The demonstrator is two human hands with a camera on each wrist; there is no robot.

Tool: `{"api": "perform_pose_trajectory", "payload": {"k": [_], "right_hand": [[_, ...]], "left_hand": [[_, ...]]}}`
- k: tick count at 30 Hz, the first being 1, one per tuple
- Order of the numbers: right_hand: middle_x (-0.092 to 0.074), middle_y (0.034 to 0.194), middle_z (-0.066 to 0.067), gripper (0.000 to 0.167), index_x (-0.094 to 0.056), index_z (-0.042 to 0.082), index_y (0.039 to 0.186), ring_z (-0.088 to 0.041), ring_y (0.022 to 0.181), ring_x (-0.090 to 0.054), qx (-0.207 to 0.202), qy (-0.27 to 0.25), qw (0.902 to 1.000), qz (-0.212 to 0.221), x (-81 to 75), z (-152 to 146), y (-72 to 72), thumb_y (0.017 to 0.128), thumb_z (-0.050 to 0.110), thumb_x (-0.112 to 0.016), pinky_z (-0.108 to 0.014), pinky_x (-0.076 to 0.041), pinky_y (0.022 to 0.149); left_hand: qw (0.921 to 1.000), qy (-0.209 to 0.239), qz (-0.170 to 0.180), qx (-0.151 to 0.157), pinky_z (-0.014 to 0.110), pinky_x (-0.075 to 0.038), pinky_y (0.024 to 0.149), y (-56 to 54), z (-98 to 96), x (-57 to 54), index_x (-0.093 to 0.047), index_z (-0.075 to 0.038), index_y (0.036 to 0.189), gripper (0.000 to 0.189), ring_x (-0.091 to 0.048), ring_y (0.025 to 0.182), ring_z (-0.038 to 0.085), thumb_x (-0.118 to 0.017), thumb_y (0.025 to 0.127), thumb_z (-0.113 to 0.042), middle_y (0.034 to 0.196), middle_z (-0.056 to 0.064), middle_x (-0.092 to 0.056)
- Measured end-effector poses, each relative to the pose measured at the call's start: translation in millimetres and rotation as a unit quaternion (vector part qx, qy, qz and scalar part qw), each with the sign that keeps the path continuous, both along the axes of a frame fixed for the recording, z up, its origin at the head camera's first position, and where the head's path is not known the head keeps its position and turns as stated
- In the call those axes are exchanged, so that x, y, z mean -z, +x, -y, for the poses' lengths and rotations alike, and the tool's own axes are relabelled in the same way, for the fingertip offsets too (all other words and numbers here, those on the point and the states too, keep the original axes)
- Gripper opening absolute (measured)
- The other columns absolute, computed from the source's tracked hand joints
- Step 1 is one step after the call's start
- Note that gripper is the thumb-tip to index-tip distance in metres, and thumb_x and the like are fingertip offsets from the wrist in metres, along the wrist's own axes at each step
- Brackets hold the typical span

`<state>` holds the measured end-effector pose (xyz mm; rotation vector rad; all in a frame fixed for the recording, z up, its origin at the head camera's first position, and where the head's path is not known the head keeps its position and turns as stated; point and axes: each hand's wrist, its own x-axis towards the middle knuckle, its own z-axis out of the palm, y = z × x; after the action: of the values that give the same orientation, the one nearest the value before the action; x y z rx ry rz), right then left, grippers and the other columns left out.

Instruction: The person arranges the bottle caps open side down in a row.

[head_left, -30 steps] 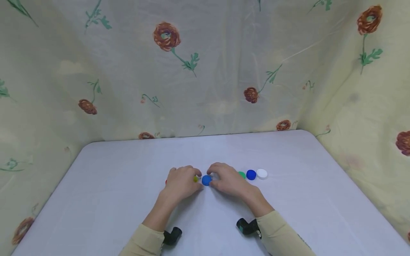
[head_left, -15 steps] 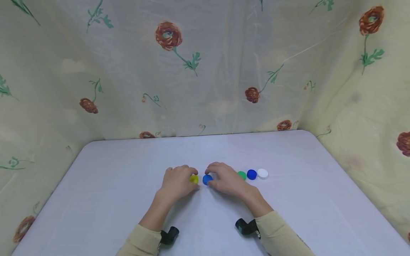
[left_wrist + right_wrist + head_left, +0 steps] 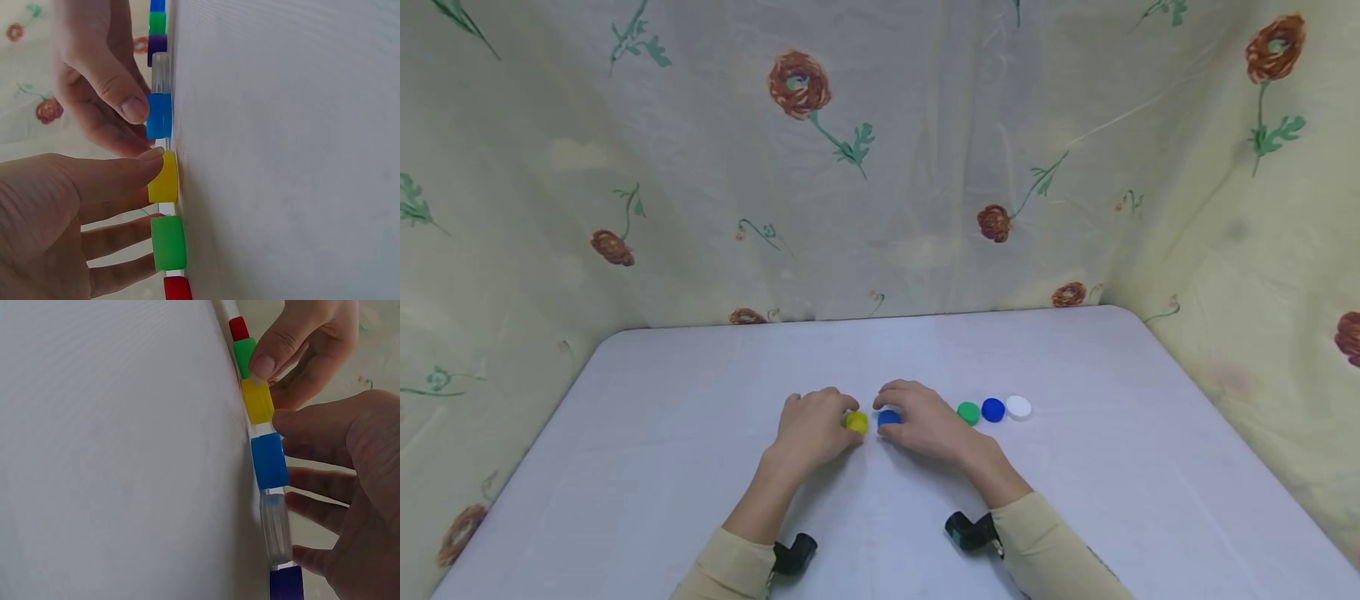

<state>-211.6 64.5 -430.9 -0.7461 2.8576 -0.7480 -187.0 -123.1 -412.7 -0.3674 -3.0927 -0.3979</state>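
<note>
My left hand is at the yellow bottle cap, thumb and fingertips along its sides. In the left wrist view its fingers lie fairly straight behind the yellow and green caps. My right hand surrounds the blue cap loosely, thumb tip at the near edge and fingers on the far side. The right wrist view shows those fingers extended behind the blue cap and a clear cap. Both caps sit on the table, a small gap between them. The left hand hides the red and green caps from the head view.
The caps form one row across the white table. Past the right hand lie a green cap, a dark blue cap and a white cap. A purple cap follows the clear one. Flowered curtains surround the table.
My left hand has drawn back to the left, uncovering more of the yellow cap. The right hand has shifted slightly left, its fingertips now past the middle of the blue cap.
</note>
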Motion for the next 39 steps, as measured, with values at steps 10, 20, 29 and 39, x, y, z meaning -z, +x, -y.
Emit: {"api": "perform_pose_trajectory", "payload": {"k": [10, 20, 29, 39], "right_hand": [[-0.062, 0.135, -0.003, 0.028, -0.070, 0.016, 0.118, -0.025, 0.134, -0.052, -0.010, -0.010, 0.9999, 0.004, 0.1, 8.4, -2.3, 0.091, 0.023, -0.069, -0.047, -0.042, 0.112], [-0.065, 0.130, -0.004, 0.023, -0.072, 0.016, 0.114, -0.026, 0.130, -0.056, -0.023, -0.011, 0.9997, -0.006, 5.1, 15.7, -4.7, 0.091, 0.023, -0.070, -0.046, -0.045, 0.109], [-0.064, 0.132, -0.005, 0.025, -0.073, 0.014, 0.112, -0.026, 0.131, -0.055, -0.021, -0.008, 0.9997, -0.003, 2.7, 21.8, -3.4, 0.090, 0.024, -0.073, -0.046, -0.044, 0.111], [-0.063, 0.133, -0.005, 0.028, -0.072, 0.014, 0.114, -0.027, 0.131, -0.055, -0.023, -0.007, 0.9997, 0.001, 3.6, 22.0, -3.1, 0.089, 0.025, -0.074, -0.046, -0.044, 0.110]], "left_hand": [[0.9999, 0.010, 0.005, -0.013, 0.058, -0.041, 0.101, -0.8, 2.2, -0.4, -0.077, -0.015, 0.108, 0.032, -0.066, 0.109, 0.024, -0.081, 0.081, -0.031, 0.111, 0.002, -0.073], [0.9998, 0.009, 0.001, -0.017, 0.051, -0.043, 0.094, -4.3, 2.3, 0.7, -0.079, -0.015, 0.100, 0.025, -0.067, 0.100, 0.021, -0.082, 0.081, -0.031, 0.104, -0.001, -0.075], [0.9999, 0.003, -0.011, -0.010, 0.054, -0.044, 0.095, -4.0, 2.0, 1.3, -0.079, -0.014, 0.097, 0.023, -0.068, 0.098, 0.022, -0.083, 0.079, -0.028, 0.100, -0.001, -0.075], [0.9999, 0.003, -0.009, -0.007, 0.056, -0.043, 0.096, -3.1, 1.9, 1.2, -0.079, -0.014, 0.097, 0.023, -0.068, 0.096, 0.021, -0.083, 0.079, -0.028, 0.098, -0.001, -0.075]]}}
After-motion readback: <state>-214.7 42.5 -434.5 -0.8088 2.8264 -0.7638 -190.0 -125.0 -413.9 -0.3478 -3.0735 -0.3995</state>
